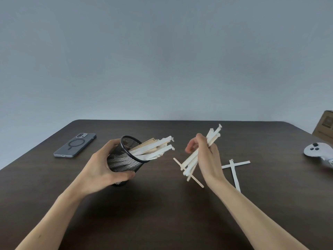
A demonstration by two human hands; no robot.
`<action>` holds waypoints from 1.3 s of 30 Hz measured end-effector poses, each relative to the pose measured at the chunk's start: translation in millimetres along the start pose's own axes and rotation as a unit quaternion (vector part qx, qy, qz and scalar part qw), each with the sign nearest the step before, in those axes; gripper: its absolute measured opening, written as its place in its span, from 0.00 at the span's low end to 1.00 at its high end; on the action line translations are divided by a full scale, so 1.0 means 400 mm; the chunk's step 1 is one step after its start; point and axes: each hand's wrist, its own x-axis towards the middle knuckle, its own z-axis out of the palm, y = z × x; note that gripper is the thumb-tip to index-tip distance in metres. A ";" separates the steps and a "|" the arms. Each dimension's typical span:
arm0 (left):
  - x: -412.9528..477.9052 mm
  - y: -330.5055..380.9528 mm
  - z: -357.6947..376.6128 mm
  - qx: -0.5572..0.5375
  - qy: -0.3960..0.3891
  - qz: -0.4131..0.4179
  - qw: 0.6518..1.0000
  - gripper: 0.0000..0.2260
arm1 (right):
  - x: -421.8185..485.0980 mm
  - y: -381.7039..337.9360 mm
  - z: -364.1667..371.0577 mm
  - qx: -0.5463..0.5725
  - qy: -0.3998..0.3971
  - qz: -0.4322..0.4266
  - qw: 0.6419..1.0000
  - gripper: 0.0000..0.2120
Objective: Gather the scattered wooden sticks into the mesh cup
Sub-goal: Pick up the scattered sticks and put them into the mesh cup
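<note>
My left hand grips the black mesh cup and tilts its mouth to the right. Several sticks, some in white paper wrappers, poke out of the cup. My right hand is closed on a bundle of sticks held just right of the cup, above the table. One bare wooden stick lies crosswise at the bundle's lower end. Two wrapped sticks lie crossed on the dark table, right of my right hand.
A grey phone lies face down at the left. A white game controller rests at the right edge, with a cardboard box behind it. A plain wall stands past the table's far edge.
</note>
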 end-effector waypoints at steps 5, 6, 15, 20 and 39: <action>-0.001 0.006 -0.001 0.005 -0.001 0.004 1.000 0.35 | 0.018 -0.048 -0.024 -0.058 0.054 0.008 0.997 0.16; -0.001 0.008 -0.001 0.005 -0.003 0.004 1.000 0.35 | 0.022 -0.059 -0.027 -0.039 0.063 0.014 0.997 0.15; -0.001 0.012 0.005 0.000 -0.009 0.015 1.000 0.35 | 0.017 -0.129 0.068 0.098 0.020 -0.064 0.993 0.19; -0.001 0.008 0.009 -0.013 -0.009 0.015 1.000 0.36 | -0.005 -0.138 0.134 -0.138 -0.104 -0.059 0.983 0.19; 0.005 -0.001 0.022 -0.024 -0.002 0.001 1.000 0.37 | -0.032 0.057 -0.049 -0.593 -0.128 -0.130 0.784 0.12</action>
